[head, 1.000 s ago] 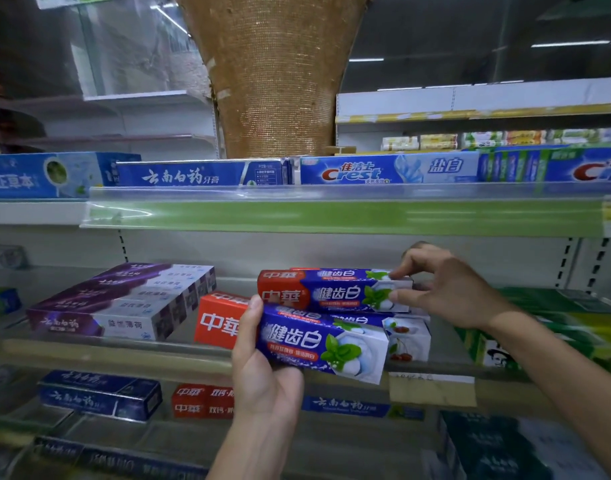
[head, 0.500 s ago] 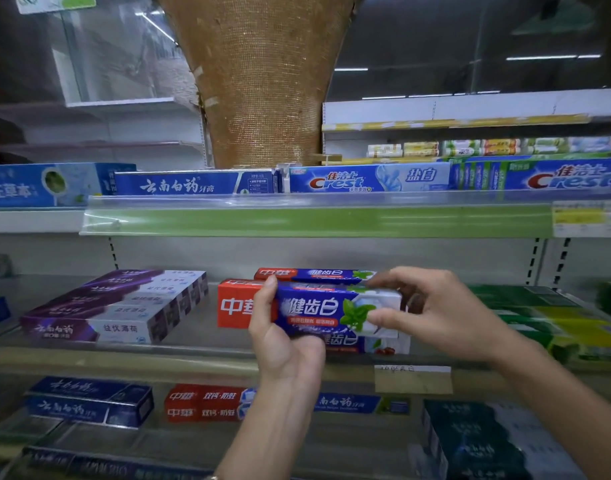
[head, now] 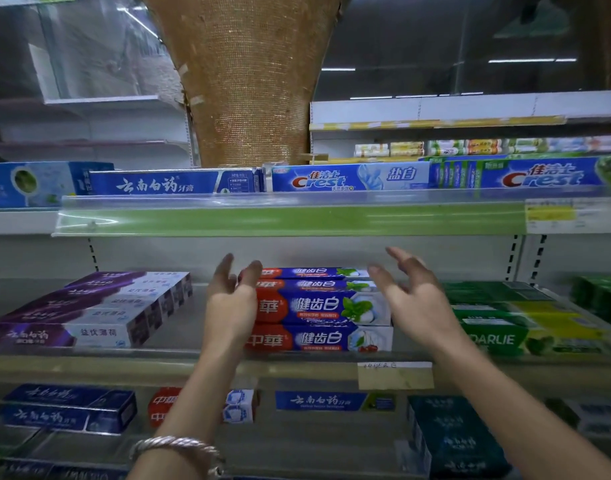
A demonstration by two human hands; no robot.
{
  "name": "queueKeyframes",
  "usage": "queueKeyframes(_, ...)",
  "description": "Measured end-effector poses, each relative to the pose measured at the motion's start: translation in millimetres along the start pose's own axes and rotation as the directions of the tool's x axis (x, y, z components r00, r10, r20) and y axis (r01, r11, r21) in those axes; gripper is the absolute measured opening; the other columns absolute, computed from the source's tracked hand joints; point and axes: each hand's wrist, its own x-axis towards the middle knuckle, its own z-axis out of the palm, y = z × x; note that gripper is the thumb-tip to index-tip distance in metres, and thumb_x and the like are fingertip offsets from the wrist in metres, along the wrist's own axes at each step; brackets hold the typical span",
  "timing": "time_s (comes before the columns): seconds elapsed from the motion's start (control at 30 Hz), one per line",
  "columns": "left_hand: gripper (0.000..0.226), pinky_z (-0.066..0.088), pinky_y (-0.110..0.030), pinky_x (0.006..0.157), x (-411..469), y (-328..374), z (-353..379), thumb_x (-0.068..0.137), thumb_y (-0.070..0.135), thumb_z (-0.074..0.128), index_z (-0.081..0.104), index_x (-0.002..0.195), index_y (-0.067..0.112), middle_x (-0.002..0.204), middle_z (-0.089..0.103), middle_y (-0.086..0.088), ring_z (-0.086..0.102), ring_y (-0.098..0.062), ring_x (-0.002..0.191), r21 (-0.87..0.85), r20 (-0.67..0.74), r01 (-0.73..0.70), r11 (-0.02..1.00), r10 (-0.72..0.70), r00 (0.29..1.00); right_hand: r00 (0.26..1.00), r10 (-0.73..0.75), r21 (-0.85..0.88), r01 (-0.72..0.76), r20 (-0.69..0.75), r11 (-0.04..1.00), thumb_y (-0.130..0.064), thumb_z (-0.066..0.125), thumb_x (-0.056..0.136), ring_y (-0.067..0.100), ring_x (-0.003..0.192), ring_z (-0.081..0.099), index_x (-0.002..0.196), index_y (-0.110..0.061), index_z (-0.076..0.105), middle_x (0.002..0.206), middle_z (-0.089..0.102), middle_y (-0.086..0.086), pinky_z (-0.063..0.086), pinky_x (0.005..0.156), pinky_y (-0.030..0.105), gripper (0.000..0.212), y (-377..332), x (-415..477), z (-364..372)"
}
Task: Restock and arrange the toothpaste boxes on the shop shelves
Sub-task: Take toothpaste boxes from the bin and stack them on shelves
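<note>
Left hand: the left hand (head: 232,308) is raised at the red end of the stack, fingers (head: 250,277) spread wide and holding nothing; the palm lies against or just in front of the box ends, contact cannot be told.
Right hand: the right hand (head: 413,299) is raised at the white end of the stack, fingers (head: 378,280) splayed wide, empty, just beside the boxes.
Task boxes: the red, blue and white cardboard toothpaste boxes (head: 323,308) lie stacked lengthwise between the two hands, printed faces forward.
Shelf: the pale metal middle shelf (head: 179,329) carries the stack.
Beyond left fingers: the purple and white toothpaste boxes (head: 99,308) lie in a row, apart from the stack.
Beyond right fingers: the green and yellow toothpaste boxes (head: 525,327) lie stacked, near the stack.
Above fingers: the blue Crest toothpaste boxes (head: 349,177) stand on the upper shelf.
Wrist: a twisted silver metal bracelet (head: 179,446) circles the left wrist.
</note>
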Motion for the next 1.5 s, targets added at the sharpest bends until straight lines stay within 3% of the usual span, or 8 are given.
queueKeyframes(0.07, 0.058, 0.046, -0.03, 0.063, 7.6, 0.7, -1.1, 0.092, 0.046, 0.054, 0.037, 0.143, 0.026, 0.139, 0.05, -0.008, 0.058, -0.015, 0.086, -0.008, 0.015, 0.097, 0.995, -0.097, 0.995, 0.98, 0.197, 0.22, -0.196, 0.015, 0.956, -0.062, 0.043, 0.089, 0.022, 0.14, 0.03, 0.145, -0.037, 0.029, 0.155, 0.026, -0.008, 0.027, 0.113, 0.046, 0.063, -7.0, 3.4, 11.6)
queueKeyframes(0.27, 0.037, 0.053, -0.039, 0.069, 8.4, -7.5, 6.4, 0.093, 0.049, 0.048, 0.057, 0.083, 0.015, 0.052, 0.068, -0.005, 0.065, -0.02, 0.045, -0.115, 0.193, 0.35, 0.93, -0.325, 0.926, 0.946, 0.308, 0.33, -0.323, 0.097, 0.887, -0.055, 0.028, 0.096, 0.025, 0.123, 0.047, 0.141, -0.023, 0.039, 0.145, 0.043, 0.007, 0.034, 0.1, 0.039, 0.056, -1.3, 6.2, 27.2)
queueKeyframes(0.4, 0.042, 0.053, -0.035, 0.063, 10.1, -9.2, 8.3, 0.091, 0.053, 0.047, 0.06, 0.081, 0.015, 0.052, 0.069, -0.005, 0.066, -0.022, 0.05, -0.121, 0.173, 0.335, 0.934, -0.312, 0.934, 0.946, 0.297, 0.36, -0.323, 0.127, 0.875, -0.058, 0.033, 0.095, 0.029, 0.103, 0.062, 0.128, -0.02, 0.052, 0.117, 0.066, 0.014, 0.047, 0.098, 0.049, 0.054, 5.7, 7.8, 29.5)
queueKeyframes(0.53, 0.051, 0.054, -0.041, 0.069, 13.9, -12.4, 6.2, 0.088, 0.062, 0.046, 0.062, 0.086, 0.014, 0.058, 0.071, -0.009, 0.068, -0.023, 0.05, -0.105, 0.223, 0.336, 0.936, -0.307, 0.925, 0.93, 0.325, 0.383, -0.366, 0.171, 0.848, -0.087, 0.04, 0.065, 0.03, 0.115, 0.059, 0.128, -0.035, 0.053, 0.125, 0.063, 0.008, 0.041, 0.103, 0.054, 0.084, 1.2, 2.6, 26.7)
queueKeyframes(0.67, 0.054, 0.053, -0.045, 0.071, 21.5, -8.2, -3.8, 0.087, 0.065, 0.041, 0.057, 0.091, 0.013, 0.073, 0.073, -0.013, 0.067, -0.031, 0.071, -0.146, 0.267, 0.335, 0.931, -0.289, 0.919, 0.908, 0.384, 0.505, -0.414, 0.169, 0.757, -0.078, 0.037, 0.079, 0.019, 0.093, 0.068, 0.098, -0.047, 0.056, 0.096, 0.075, -0.001, 0.05, 0.089, 0.044, 0.041, -1.8, 5.7, 19.6)
queueKeyframes(0.8, 0.047, 0.051, -0.043, 0.066, 17.4, -7.0, -0.1, 0.09, 0.059, 0.041, 0.057, 0.091, 0.015, 0.066, 0.072, -0.011, 0.068, -0.025, 0.054, -0.136, 0.279, 0.352, 0.926, -0.305, 0.91, 0.917, 0.36, 0.472, -0.397, 0.172, 0.787, -0.099, 0.041, 0.043, 0.03, 0.128, 0.049, 0.139, -0.038, 0.041, 0.144, 0.048, 0.009, 0.034, 0.108, 0.058, 0.114, 13.5, 8.9, 29.2)
queueKeyframes(1.1, 0.049, 0.05, -0.043, 0.068, 16.1, -8.9, 2.8, 0.092, 0.057, 0.041, 0.055, 0.081, 0.011, 0.048, 0.066, -0.009, 0.065, -0.027, 0.055, -0.168, 0.212, 0.421, 0.891, -0.384, 0.899, 0.889, 0.447, 0.398, -0.447, 0.099, 0.801, -0.06, 0.027, 0.095, 0.031, 0.131, 0.044, 0.142, -0.024, 0.041, 0.147, 0.042, 0.012, 0.031, 0.112, 0.046, 0.061, 17.4, 19.6, 35.4)
queueKeyframes(1.5, 0.051, 0.05, -0.039, 0.065, 9.2, -7.4, 7.1, 0.093, 0.061, 0.035, 0.055, 0.085, 0.015, 0.075, 0.067, -0.012, 0.063, -0.027, 0.069, -0.213, 0.124, 0.375, 0.902, -0.355, 0.926, 0.883, 0.462, 0.425, -0.389, -0.08, 0.817, -0.049, 0.023, 0.1, 0.021, 0.099, 0.046, 0.129, -0.017, 0.052, 0.118, 0.052, 0.008, 0.034, 0.088, 0.034, 0.052, 12.1, 20.3, 36.8)
